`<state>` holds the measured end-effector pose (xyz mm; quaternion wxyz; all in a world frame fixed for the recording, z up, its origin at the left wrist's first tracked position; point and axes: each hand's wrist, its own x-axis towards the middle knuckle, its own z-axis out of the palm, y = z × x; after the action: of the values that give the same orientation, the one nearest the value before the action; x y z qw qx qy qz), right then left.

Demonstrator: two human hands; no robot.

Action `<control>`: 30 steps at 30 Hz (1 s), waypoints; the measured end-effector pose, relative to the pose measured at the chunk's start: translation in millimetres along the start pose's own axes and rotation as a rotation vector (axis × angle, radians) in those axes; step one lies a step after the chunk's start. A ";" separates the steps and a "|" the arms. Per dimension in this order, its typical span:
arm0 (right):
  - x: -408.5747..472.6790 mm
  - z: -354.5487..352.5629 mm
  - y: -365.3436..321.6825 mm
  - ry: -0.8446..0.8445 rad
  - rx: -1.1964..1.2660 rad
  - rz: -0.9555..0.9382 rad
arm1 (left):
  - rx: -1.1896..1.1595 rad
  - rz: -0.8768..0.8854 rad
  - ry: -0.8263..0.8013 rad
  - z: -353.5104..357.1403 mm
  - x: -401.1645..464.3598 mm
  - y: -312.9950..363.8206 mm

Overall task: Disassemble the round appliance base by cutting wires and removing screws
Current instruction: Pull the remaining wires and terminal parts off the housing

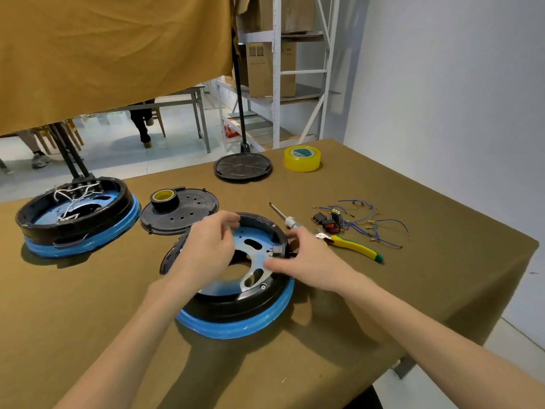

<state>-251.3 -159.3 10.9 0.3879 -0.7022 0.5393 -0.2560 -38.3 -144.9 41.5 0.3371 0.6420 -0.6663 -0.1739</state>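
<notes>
We're on one head-worn camera, looking forward and down, close over the tabletop (383,314), shelving (277,69) beyond.

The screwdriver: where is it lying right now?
In the head view the screwdriver lies on the table right of the round base, just beyond the right hand, left of the loose wires.
</notes>
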 end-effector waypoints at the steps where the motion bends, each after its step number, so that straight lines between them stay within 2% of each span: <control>1: -2.3 0.9 2.7 -0.030 -0.055 -0.019 | 0.090 0.067 0.052 -0.1 2.1 -5.9; 3: 6.3 -4.7 1.5 -0.051 -0.046 -0.013 | 0.256 0.147 0.037 2.3 8.1 -15.3; 5: 19.1 -18.5 -4.2 -0.145 0.012 -0.006 | 0.397 0.180 -0.042 4.0 12.5 -18.6; 7: 28.9 -31.7 -9.0 -0.204 -0.052 -0.029 | 0.485 0.208 -0.109 5.8 12.9 -19.2; 9: 35.2 -38.1 -7.9 -0.075 -0.181 -0.068 | 0.512 0.206 -0.138 6.0 8.9 -19.4; 11: 32.0 -34.0 -4.6 0.198 -0.318 -0.132 | 0.546 0.196 -0.077 2.6 4.2 -21.1; 13: 22.0 -21.8 -5.5 0.343 -0.457 -0.191 | 0.568 0.182 -0.013 0.0 2.6 -20.9; 15: 11.0 -10.3 -12.1 0.347 -0.536 -0.216 | 0.464 0.151 -0.035 5.0 1.2 -20.4; 18: 4.1 -6.2 -21.7 0.246 -0.563 -0.144 | 0.114 0.081 -0.235 17.9 -3.3 -19.5; 19: 4.1 -6.7 -26.6 0.132 -0.460 -0.056 | 0.042 0.076 -0.268 20.8 -5.5 -19.8; 21: 8.2 -5.6 -37.6 -0.148 -0.073 0.222 | -0.026 0.073 -0.226 23.5 -8.6 -21.3; 23: 13.0 -0.9 -42.7 -0.297 0.331 0.478 | -0.047 0.075 -0.163 24.4 -9.6 -23.1; 26: 19.4 9.4 -45.3 -0.292 0.754 0.633 | -0.048 0.091 -0.136 27.1 -13.2 -23.7; 30: 25.3 27.2 -44.8 -0.171 0.833 0.575 | -0.080 0.044 -0.079 32.2 -17.8 -28.6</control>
<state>-197.9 -170.9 30.8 0.7324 -0.3298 0.5291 -0.2737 -39.8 -137.3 -4.5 0.3397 0.6059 -0.6854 -0.2183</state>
